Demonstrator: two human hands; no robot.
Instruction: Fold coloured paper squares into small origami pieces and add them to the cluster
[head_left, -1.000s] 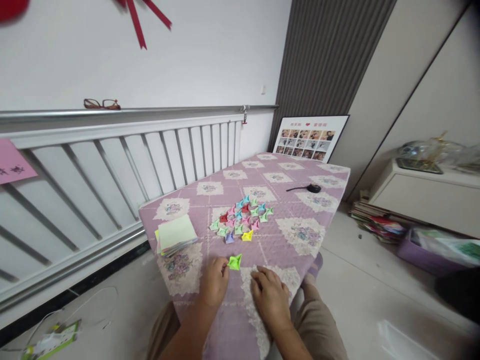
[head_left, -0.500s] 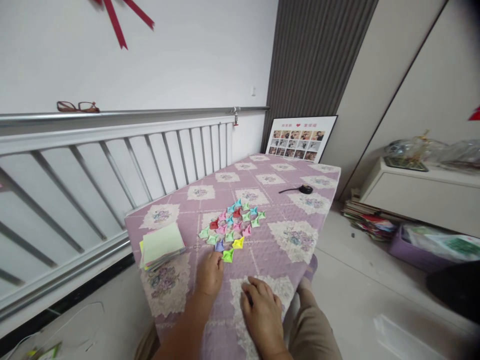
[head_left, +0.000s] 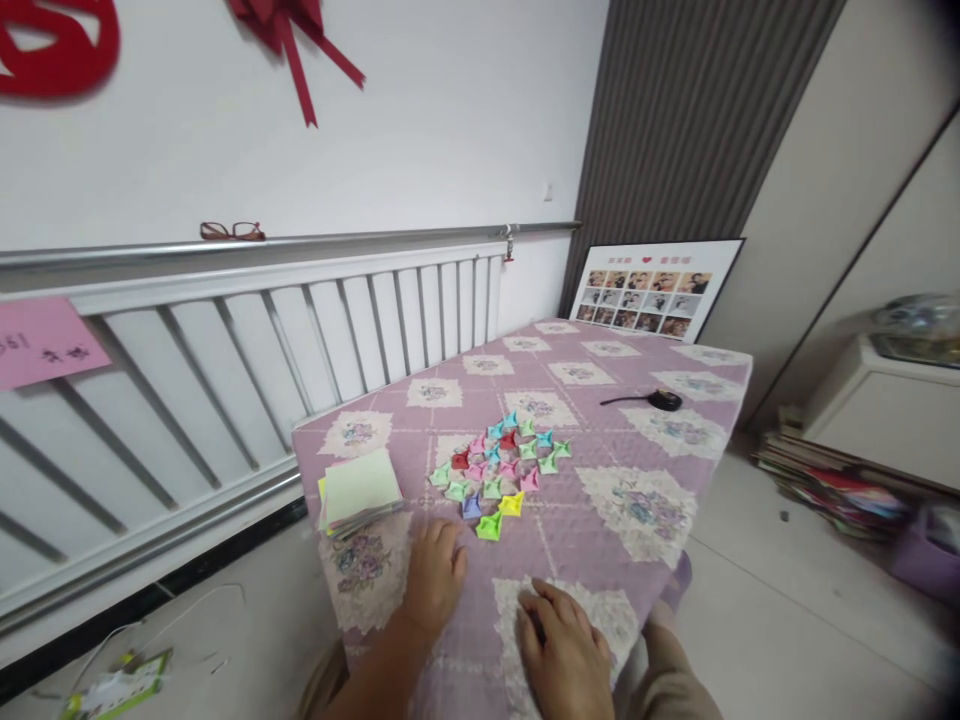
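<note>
Several small folded paper shapes in green, blue, pink, red, purple and yellow lie grouped on the flowered tablecloth (head_left: pixel 555 535). Nearest me are a bright green one (head_left: pixel 490 526), a yellow one (head_left: pixel 512 504) and a purple one (head_left: pixel 472 506). My left hand (head_left: pixel 435 575) rests on the cloth just below and left of them, fingers loosely apart, holding nothing. To its upper left sits a stack of square paper sheets (head_left: pixel 363 490), pale green on top. My right hand (head_left: pixel 564 645) lies on the cloth near the front edge, fingers slightly bent and apart, with nothing in it.
A black tape measure (head_left: pixel 664 400) lies toward the table's right side. A framed photo board (head_left: pixel 652 290) stands behind the far end. Along the left runs a white radiator (head_left: pixel 300 350), with glasses (head_left: pixel 232 231) on the pipe above. Books (head_left: pixel 825 480) are stacked on the floor at right.
The view has turned left, so everything appears farther right. My left hand has drawn back from the purple and bright green shapes, and its fingers have loosened. My right hand stays resting on the cloth.
</note>
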